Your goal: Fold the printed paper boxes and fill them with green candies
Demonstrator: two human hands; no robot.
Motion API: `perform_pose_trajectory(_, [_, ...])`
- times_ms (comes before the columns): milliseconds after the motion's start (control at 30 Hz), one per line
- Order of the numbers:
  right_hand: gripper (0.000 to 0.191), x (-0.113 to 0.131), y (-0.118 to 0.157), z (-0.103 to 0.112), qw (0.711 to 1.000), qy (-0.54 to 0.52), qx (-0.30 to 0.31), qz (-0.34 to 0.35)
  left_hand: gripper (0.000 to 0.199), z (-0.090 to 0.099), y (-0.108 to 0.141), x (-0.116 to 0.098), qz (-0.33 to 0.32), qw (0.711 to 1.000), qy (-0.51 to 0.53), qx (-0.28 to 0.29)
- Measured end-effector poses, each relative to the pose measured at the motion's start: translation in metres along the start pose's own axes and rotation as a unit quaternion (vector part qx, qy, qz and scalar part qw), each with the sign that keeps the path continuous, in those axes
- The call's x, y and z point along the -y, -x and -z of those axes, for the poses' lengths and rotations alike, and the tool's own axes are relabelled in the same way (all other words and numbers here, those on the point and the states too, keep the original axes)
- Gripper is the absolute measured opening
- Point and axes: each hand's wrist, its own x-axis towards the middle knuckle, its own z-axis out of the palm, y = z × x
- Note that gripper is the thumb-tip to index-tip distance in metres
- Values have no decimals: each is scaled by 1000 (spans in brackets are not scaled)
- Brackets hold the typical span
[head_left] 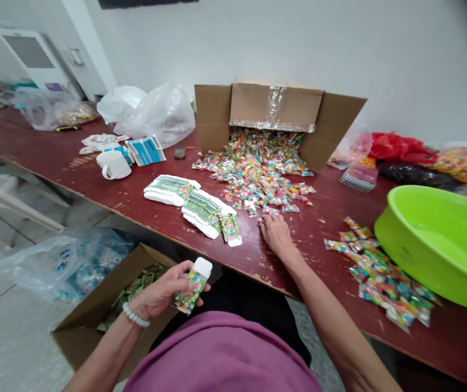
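Note:
My left hand is closed around a small green printed box, held tilted over my lap with its white end flap up. My right hand rests on the table at the near edge of a heap of small wrapped candy packets. Its fingers reach forward, slightly bent and apart, at the nearest packets; the fingertips are partly hidden. Left of it lie two overlapping rows of flattened green and white boxes, with one loose box at their right end.
The heap spills from a tipped cardboard carton. A green basin stands at right beside more packets. A white mug and plastic bags are at left. Below the table edge, an open carton holds green wrappers.

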Motion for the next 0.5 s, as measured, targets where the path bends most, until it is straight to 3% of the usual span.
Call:
perform_pose_trajectory(167, [32, 1, 1, 24, 989, -131, -19, -68, 48, -25, -5, -10, -35, 997, 55, -36])
perform_pose_trajectory(267, [47, 18, 18, 41, 971, -221, 15, -92, 47, -44, -8, -16, -48, 996, 56, -45])
perform_pose_trajectory(333, [45, 39, 34, 48, 941, -311, 66, -114, 45, -57, -11, -20, -53, 997, 51, -29])
perform_pose_trajectory(433, [35, 70, 55, 49, 852, -473, 144, -170, 40, -72, -14, -23, -69, 997, 39, 21])
perform_pose_trajectory(500, [31, 83, 64, 46, 822, -509, 178, -184, 38, -77, -14, -23, -79, 995, 29, 43])
